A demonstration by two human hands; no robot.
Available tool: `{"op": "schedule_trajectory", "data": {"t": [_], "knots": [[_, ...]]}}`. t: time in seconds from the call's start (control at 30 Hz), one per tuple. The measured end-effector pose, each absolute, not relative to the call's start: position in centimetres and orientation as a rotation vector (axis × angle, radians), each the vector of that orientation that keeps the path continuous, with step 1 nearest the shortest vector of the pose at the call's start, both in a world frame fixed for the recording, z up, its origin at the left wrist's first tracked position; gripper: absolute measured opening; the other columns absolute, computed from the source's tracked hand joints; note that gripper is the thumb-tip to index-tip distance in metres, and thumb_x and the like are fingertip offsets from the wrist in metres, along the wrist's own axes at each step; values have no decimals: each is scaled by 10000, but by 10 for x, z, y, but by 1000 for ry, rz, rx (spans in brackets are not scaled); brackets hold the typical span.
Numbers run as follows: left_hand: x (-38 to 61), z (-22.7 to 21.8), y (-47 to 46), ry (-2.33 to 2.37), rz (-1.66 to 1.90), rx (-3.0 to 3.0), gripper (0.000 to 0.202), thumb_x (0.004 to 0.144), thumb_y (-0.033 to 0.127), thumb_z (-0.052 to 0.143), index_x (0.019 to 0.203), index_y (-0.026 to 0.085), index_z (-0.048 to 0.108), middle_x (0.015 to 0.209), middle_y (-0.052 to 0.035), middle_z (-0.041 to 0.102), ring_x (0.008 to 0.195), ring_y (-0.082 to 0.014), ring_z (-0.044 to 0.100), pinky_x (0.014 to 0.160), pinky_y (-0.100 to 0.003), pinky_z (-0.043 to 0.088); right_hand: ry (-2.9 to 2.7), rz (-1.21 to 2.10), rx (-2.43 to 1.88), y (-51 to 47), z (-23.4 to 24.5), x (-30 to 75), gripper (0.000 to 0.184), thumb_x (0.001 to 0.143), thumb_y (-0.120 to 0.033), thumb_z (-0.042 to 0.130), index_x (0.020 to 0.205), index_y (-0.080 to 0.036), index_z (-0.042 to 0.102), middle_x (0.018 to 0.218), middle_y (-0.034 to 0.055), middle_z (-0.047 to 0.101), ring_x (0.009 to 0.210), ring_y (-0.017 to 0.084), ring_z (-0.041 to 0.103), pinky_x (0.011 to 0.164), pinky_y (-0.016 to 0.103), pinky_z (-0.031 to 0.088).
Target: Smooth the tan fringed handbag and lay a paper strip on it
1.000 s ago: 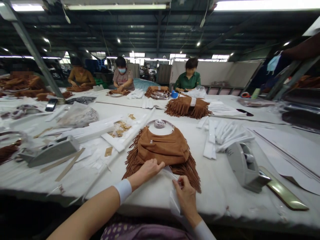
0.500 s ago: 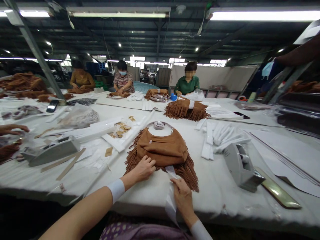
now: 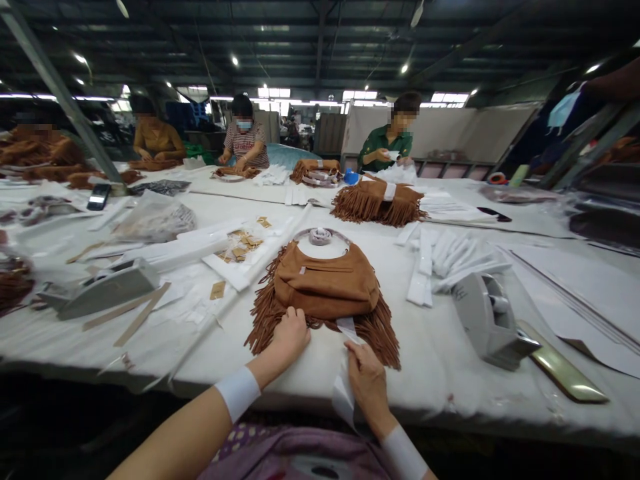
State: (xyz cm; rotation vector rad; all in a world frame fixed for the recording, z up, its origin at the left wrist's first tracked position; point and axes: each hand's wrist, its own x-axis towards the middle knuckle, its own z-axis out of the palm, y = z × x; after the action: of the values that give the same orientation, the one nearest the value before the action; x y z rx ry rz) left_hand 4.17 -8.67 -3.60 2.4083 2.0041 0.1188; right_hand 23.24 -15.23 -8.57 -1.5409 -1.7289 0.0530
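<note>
A brown suede handbag with long fringe at both sides lies flat on the white-covered table in front of me. My left hand is closed at the bag's lower left edge, fingers curled over the fringe there. Between the thumb and fingers of my right hand is a translucent white strip. The strip's far end reaches under or onto the bag's lower right edge, and its near end hangs toward the table's edge. A wrapped strap coil sits at the top of the bag, inside the handle loop.
Grey tape dispensers stand left and right, with a brass-coloured bar beside the right one. White paper strips, tan tags and another fringed bag lie farther back. Several co-workers work across the table.
My view has tipped downward a little. My left hand stays at the bag's lower edge and my right hand keeps the strip. The co-worker in green now lifts something white.
</note>
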Motion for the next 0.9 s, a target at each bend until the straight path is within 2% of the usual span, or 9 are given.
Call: {"op": "schedule_trajectory", "data": {"t": [0.1, 0.2, 0.37, 0.5, 0.67, 0.8, 0.9], "knots": [[41, -41, -77, 1996, 55, 2383, 199, 904, 160, 424, 1051, 65, 519, 961, -178, 568, 813, -231, 650, 672, -318, 530, -1710, 78, -1547, -153, -84, 231, 297, 939, -280, 385, 1013, -203, 663, 857, 60, 641, 794, 203, 613, 726, 338, 492], [38, -43, -71, 1952, 21, 2389, 206, 910, 114, 394, 1059, 58, 524, 907, -182, 603, 825, -243, 664, 694, -329, 530, -1683, 97, -1545, -152, -82, 230, 314, 947, -306, 378, 1030, -193, 660, 869, 69, 633, 822, 209, 610, 754, 350, 499], [31, -39, -67, 1847, 33, 2406, 234, 904, 80, 353, 1047, 87, 538, 987, -198, 628, 956, -264, 637, 789, -374, 510, -1624, 129, -1531, -148, -79, 234, 334, 932, -318, 387, 1080, -191, 659, 902, 85, 651, 857, 224, 617, 788, 380, 515], [21, -35, -62, 1814, 74, 2338, 204, 901, 130, 365, 1016, 113, 533, 1043, -166, 634, 1006, -250, 617, 849, -355, 471, -1595, 192, -1511, -147, -71, 239, 340, 918, -292, 399, 1114, -185, 654, 981, 97, 686, 912, 227, 638, 826, 383, 531], [13, -38, -50, 1854, 131, 2147, 217, 941, 216, 299, 1032, 136, 479, 925, -134, 669, 867, -244, 653, 735, -320, 438, -1586, 309, -1421, -152, -56, 232, 332, 917, -286, 436, 1172, -207, 633, 1109, 94, 686, 1016, 224, 636, 900, 375, 527], [12, -42, -42, 1808, 214, 2062, 182, 945, 238, 310, 965, 172, 479, 907, -99, 663, 852, -214, 638, 725, -294, 405, -1638, 488, -1287, -155, -56, 216, 321, 905, -269, 464, 1171, -229, 639, 1152, 79, 680, 1092, 224, 616, 969, 393, 502], [12, -41, -38, 1760, 282, 2017, 151, 925, 198, 330, 899, 187, 478, 874, -64, 644, 821, -180, 609, 731, -277, 397, -1687, 706, -1292, -153, -59, 206, 340, 868, -215, 449, 1138, -222, 656, 1131, 80, 685, 1077, 231, 619, 976, 422, 498]]}}
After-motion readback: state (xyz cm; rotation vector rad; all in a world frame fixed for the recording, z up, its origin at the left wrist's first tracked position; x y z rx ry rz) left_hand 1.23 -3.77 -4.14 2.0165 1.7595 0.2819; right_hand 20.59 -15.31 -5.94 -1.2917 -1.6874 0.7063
